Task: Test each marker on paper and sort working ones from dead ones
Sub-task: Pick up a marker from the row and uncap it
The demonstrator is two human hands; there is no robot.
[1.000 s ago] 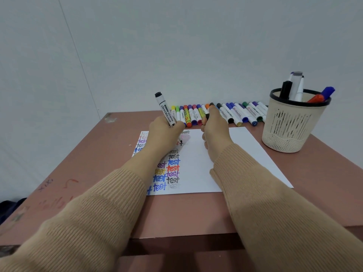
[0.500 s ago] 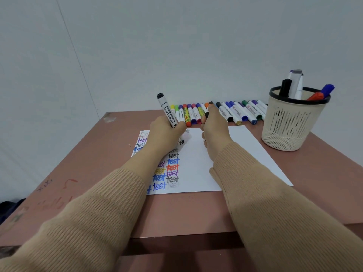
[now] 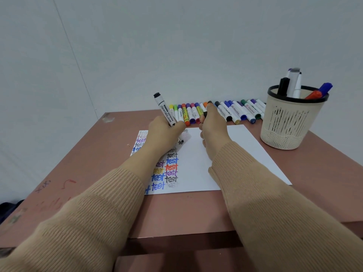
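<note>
My left hand (image 3: 162, 132) grips a white whiteboard marker (image 3: 165, 110) with a black end, its tip down on the white paper (image 3: 198, 160) beside fresh black letters "te". The sheet's left side carries columns of the word "test" in several colours. My right hand (image 3: 213, 128) rests on the paper's far edge and pinches a small black cap (image 3: 205, 114) between thumb and finger. A row of several capped markers (image 3: 225, 111) lies along the far table edge against the wall.
A cream mesh cup (image 3: 290, 122) with a black rim stands at the right and holds several markers. The brown table (image 3: 82, 163) has scribble marks on its left side. A white wall rises close behind the marker row.
The marker tip in my left hand has shifted slightly on the paper, and black letters have appeared there. My right hand has stayed in place with the cap.
</note>
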